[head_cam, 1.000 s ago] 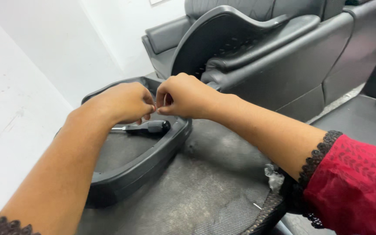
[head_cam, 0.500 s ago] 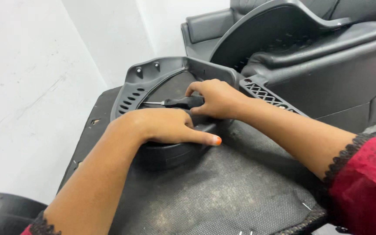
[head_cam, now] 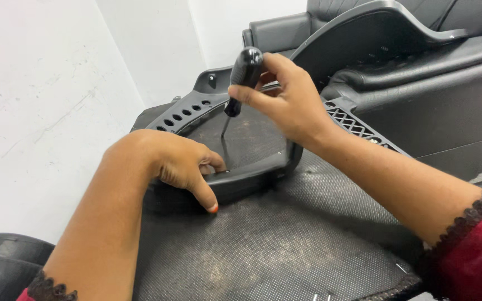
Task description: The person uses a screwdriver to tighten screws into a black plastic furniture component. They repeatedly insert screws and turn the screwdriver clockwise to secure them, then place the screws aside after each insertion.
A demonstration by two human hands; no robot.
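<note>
On the black plastic panel (head_cam: 241, 167), left hand (head_cam: 177, 161) presses its edge, fingers spread, while right hand (head_cam: 285, 100), clamped round the screwdriver (head_cam: 240, 78), drives a screw; tip needs keeping upright.

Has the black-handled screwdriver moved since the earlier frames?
Yes. The black-handled screwdriver lay flat on the black plastic panel; the right hand has raised it upright, tip down by the left hand.

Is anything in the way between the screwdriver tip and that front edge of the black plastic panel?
Nothing visible blocks it. The right hand holds the screwdriver upright, its shaft running down to the black plastic panel beside the left hand; the tip's exact contact is unclear.
</note>
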